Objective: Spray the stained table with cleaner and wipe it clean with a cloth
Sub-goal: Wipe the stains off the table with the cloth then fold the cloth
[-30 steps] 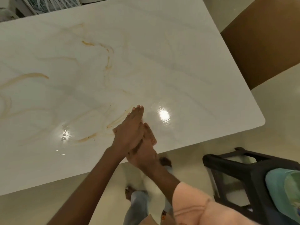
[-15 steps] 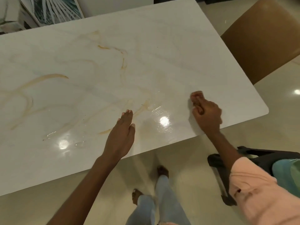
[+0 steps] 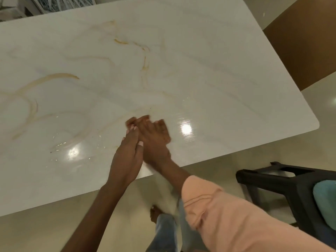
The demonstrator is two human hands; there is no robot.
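The white marble-look table (image 3: 227, 79) carries brownish stain streaks (image 3: 45, 80) across its left and middle, plus wet shiny patches near the front edge. My left hand (image 3: 127, 157) and my right hand (image 3: 154, 140) meet palm against palm above the table's front edge, fingers straight, the right one motion-blurred. Neither hand holds anything. A teal cloth (image 3: 325, 202) lies on a black stool (image 3: 283, 180) at the lower right. No spray bottle is in view.
A brown chair (image 3: 305, 46) stands at the table's right end. Framed pictures (image 3: 63, 3) lean beyond the far left edge. My feet and jeans (image 3: 163, 228) are on the beige floor below the table's front edge.
Half a second ago my hands were apart, the right one curled at the table's right front edge. Now the right hand has swung left and presses against the left.
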